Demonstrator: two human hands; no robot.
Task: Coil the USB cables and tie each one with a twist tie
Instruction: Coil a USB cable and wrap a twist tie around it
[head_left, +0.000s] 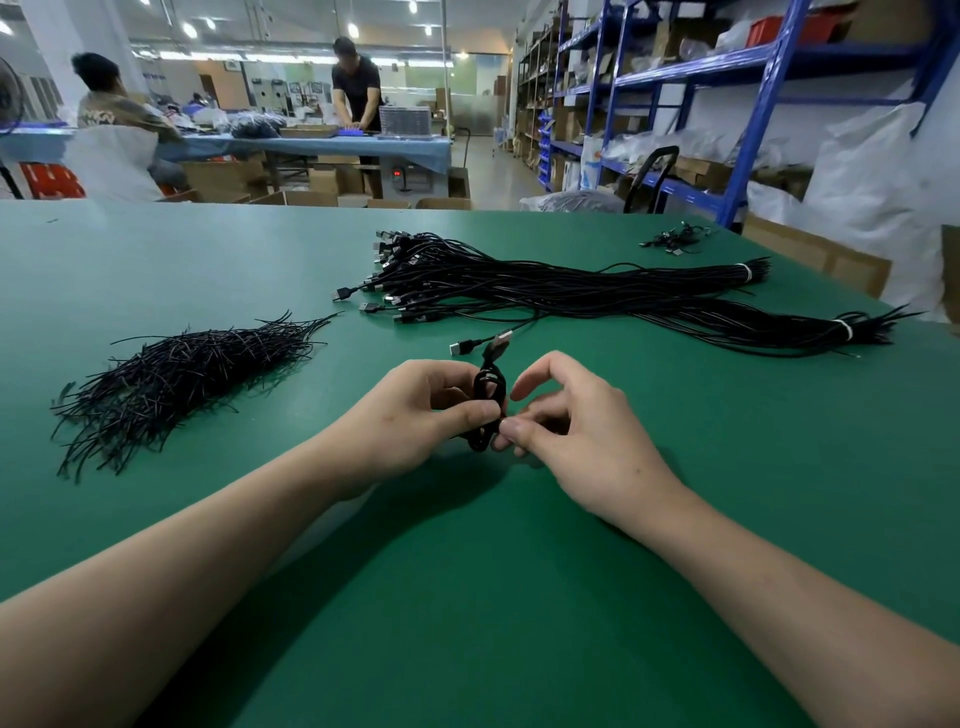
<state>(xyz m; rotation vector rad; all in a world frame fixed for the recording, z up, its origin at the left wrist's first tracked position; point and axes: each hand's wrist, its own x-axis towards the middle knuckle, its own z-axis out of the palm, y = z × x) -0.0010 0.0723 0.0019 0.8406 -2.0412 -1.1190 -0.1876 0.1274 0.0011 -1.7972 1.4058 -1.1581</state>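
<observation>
**Q:** What are the fingers doing?

**A:** The left hand (415, 410) grips a small black coil of USB cable (489, 387) between its thumb (480, 414) and curled fingers. The coil stands upright, and its metal-tipped plug (501, 343) pokes out at the top. The right hand (582, 431) pinches tightly at the coil's lower right edge with its thumb (517, 430) and a fingertip, while its index finger arches clear above. Whether a tie sits inside that pinch is too small to tell.

**Q:** Where is the coil?

**A:** It is held just above the green table mat (467, 571), near the centre.

**Q:** What could go wrong?

**A:** Only the left grip seems to hold the loops together. If it slackens while the right hand works, the springy cable would likely fan open. A tie given too few turns might slide off. The free plug could also snag a loose black cable end (467, 345) lying just beyond it.

**Q:** And farther out?

**A:** On the left lies a heap of thin black twist ties (176, 379). Far and to the right lie long bundles of straight black USB cables (545, 291), banded in white. A careless reach into either could drag out several strands at once and tangle them.
</observation>
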